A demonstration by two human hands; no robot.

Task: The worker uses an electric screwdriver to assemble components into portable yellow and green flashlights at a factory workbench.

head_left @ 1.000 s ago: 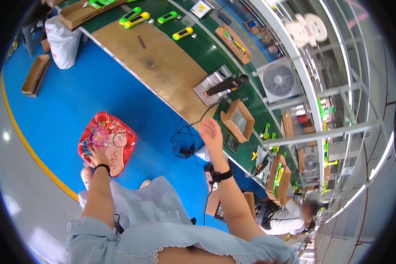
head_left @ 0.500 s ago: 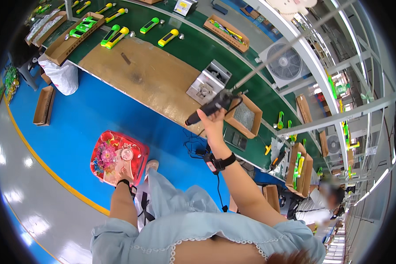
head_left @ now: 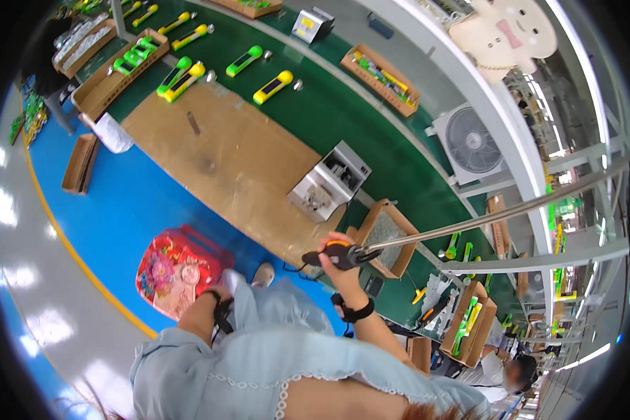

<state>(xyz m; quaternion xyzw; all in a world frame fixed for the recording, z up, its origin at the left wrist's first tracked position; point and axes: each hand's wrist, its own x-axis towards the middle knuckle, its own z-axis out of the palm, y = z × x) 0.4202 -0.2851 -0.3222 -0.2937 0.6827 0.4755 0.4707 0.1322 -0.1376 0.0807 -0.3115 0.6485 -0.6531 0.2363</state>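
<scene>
The right hand (head_left: 337,260), empty and reaching a second ago, now grips the black-and-orange handheld tool (head_left: 332,256) hanging mid-frame over the brown tabletop (head_left: 217,154) edge. The left hand (head_left: 217,297) has left the red patterned stool (head_left: 175,269); its fingers are hidden, so I cannot tell its state.

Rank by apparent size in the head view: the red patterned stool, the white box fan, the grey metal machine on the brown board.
1. Red patterned stool, though it sits nearer the camera.
2. White box fan looks close to the stool; unsure between them.
3. Grey metal machine, clearly smallest.
</scene>
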